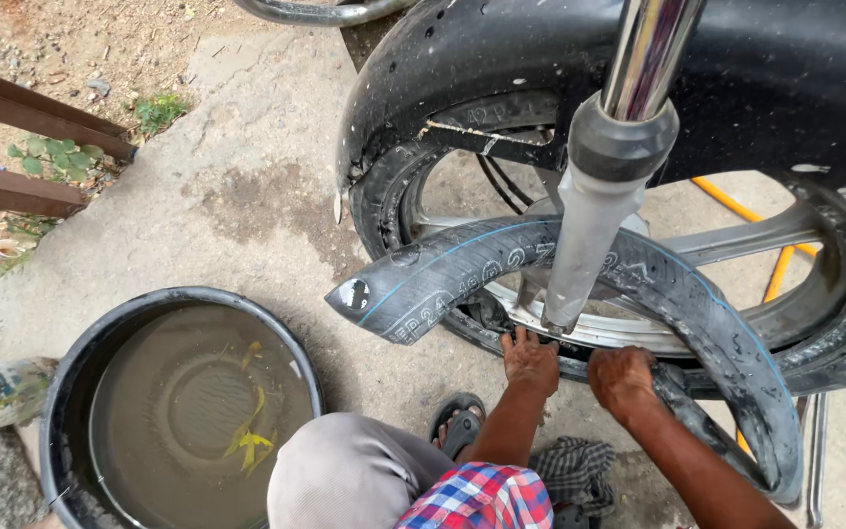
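I press my flat, open left hand (530, 360) on the tyre (394, 196) at six o'clock while my right hand (623, 380) squeezes the soft, bendy black tube (501, 269), which looks light and best grabbed mid-loop.

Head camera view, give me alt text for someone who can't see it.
A crouching person presses the left hand and the right hand against the lower edge of a motorcycle wheel, where a black inner tube hangs out in a loop in front of the silver fork leg. A round black tub of murky water sits on the concrete nearby.
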